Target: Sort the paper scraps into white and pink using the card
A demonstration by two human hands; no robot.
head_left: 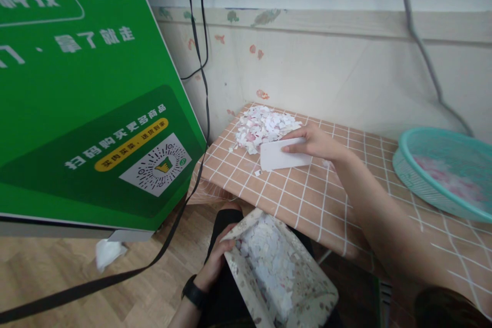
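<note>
My right hand (313, 142) grips a white card (282, 156), held on edge over the checked tablecloth with the thumb on its near face. Right behind the card lies a heap of torn paper scraps (261, 125), mostly white with some pink. One small scrap (258, 172) rests in front of the card. Below the table edge, my left hand (221, 251) is closed on the rim of a speckled bin (242, 277), which sits tilted over my lap. Many paper scraps fill its inside. The left fingers under the bin are partly hidden.
A turquoise plastic basket (403, 159) with pinkish contents stands at the right on the table (300, 200). A large green sign (96, 87) blocks the left side. A black strap (203, 97) hangs past the table's left corner. A white crumpled thing (109, 253) lies on the floor.
</note>
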